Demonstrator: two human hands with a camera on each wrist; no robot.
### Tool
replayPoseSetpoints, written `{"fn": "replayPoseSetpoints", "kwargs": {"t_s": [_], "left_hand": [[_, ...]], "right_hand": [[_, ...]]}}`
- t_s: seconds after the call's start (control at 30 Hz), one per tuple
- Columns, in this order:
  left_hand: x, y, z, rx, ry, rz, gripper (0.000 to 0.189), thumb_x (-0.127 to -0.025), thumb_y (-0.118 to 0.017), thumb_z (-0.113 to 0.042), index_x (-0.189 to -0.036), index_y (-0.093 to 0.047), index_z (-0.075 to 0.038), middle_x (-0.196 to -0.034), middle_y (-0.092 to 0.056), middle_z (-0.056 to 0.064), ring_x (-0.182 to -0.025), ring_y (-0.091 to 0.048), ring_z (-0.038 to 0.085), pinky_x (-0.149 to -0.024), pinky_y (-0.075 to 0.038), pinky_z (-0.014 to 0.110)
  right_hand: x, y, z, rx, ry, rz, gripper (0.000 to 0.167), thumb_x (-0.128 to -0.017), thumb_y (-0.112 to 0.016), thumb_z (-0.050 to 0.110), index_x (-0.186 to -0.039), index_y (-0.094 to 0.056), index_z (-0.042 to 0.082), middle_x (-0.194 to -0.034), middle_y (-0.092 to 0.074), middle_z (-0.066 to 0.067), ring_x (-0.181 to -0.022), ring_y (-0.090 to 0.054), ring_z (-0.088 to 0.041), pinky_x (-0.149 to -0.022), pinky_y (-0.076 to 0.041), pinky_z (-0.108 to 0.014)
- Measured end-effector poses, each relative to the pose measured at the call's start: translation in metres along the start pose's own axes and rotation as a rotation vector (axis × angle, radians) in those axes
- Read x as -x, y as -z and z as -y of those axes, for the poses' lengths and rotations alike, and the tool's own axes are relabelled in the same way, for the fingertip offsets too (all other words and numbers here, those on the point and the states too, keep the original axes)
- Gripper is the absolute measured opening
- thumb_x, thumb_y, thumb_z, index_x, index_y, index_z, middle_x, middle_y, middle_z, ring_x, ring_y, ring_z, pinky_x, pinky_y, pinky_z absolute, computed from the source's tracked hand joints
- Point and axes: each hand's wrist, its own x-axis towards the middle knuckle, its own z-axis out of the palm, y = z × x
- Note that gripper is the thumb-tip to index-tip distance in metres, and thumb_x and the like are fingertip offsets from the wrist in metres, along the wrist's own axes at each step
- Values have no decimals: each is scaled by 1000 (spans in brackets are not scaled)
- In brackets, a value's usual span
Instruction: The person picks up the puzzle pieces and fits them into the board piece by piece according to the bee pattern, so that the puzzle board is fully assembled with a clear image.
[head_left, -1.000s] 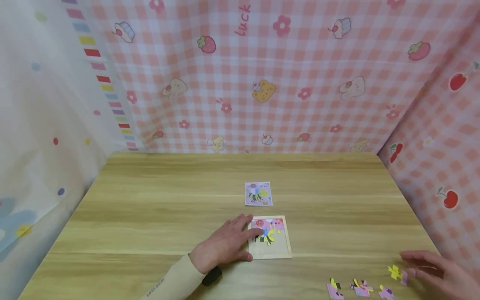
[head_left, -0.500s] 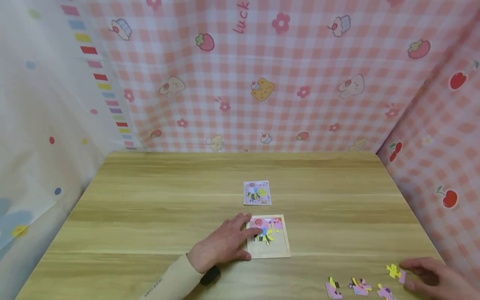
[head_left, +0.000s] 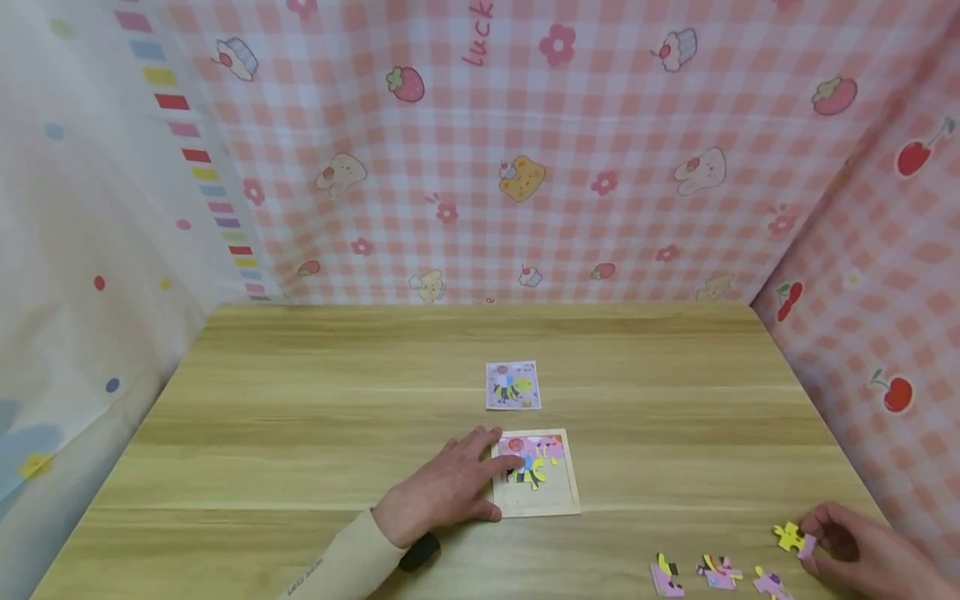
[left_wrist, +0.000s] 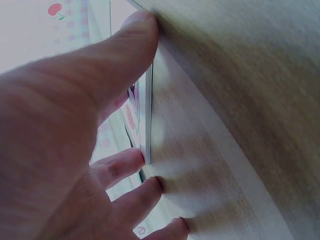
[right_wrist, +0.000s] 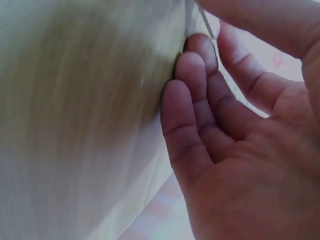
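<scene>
In the head view, my left hand (head_left: pixel 450 483) rests at the left side of a square wooden puzzle tray (head_left: pixel 573 492). Its thumb touches the near left corner, and one finger lies over the bee pieces (head_left: pixel 536 473) set in the tray's upper part. The left wrist view shows thumb and fingers spread along the tray's side edge (left_wrist: pixel 148 115). At the lower right, my right hand (head_left: pixel 870 550) pinches a yellow-and-pink jigsaw piece (head_left: pixel 789 537) between thumb and index finger. In the right wrist view the other fingers (right_wrist: pixel 180 107) curl close over the tabletop.
Several loose jigsaw pieces lie left of my right hand, including a pink-and-yellow one (head_left: pixel 666 577) and a striped one (head_left: pixel 720 573). Beyond the tray lies a bee picture card (head_left: pixel 513 385). Pink checked curtain (head_left: pixel 570 225) hangs behind the wooden table (head_left: pixel 300 400).
My right hand has closed its thumb and index finger on the yellow-and-pink jigsaw piece, which has tilted slightly. My left hand stays on the tray. The head view has shifted a little.
</scene>
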Motion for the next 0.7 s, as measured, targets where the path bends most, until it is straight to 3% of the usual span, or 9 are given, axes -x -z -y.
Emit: {"fn": "replayPoseSetpoints", "kwargs": {"t_s": [0.2, 0.33, 0.53, 0.63, 0.7], "left_hand": [[2, 1, -1, -1, -9, -12, 69, -88, -81, -39, -150, -53, -27, -161, -37, 17, -147, -38, 34, -116, -38, 59], [3, 1, -2, -2, -16, -12, 70, -88, -81, -39, -150, -54, -26, -161, -37, 17, -146, -39, 33, -116, -38, 59], [2, 1, -1, -6, -6, -1, 69, -88, -80, -40, -151, -54, -27, -161, -37, 16, -146, -39, 33, -116, -38, 59], [2, 1, -1, -5, 0, 7, 68, -89, -80, -40, -151, -53, -27, -162, -36, 16, -147, -37, 34, -116, -37, 59], [2, 1, -1, -5, 1, 9, 69, -89, -80, -41, -151, -53, -28, -162, -36, 16, -147, -37, 34, -116, -37, 59]], "right_hand": [[-10, 3, 7, 65, -136, 81, 21, -88, -75, -6, -95, -57, 1, -84, -49, 20, -72, -46, 6, -57, -43, -18], [-11, 1, 16, 75, -167, 4, 16, -89, -75, -5, -93, -61, 2, -83, -55, 18, -74, -50, 7, -60, -45, -13], [-15, 0, 33, 50, -294, -72, 10, -93, -73, 0, -100, -66, 3, -86, -63, 13, -76, -57, 3, -61, -45, -15], [-19, 1, 38, 30, -213, -121, 14, -90, -74, -5, -99, -67, 3, -88, -65, 14, -76, -60, 3, -64, -46, -11], [-22, 1, 39, 12, -95, -162, 19, -86, -75, -11, -97, -68, 3, -89, -66, 15, -77, -61, 4, -66, -47, -7]]}}
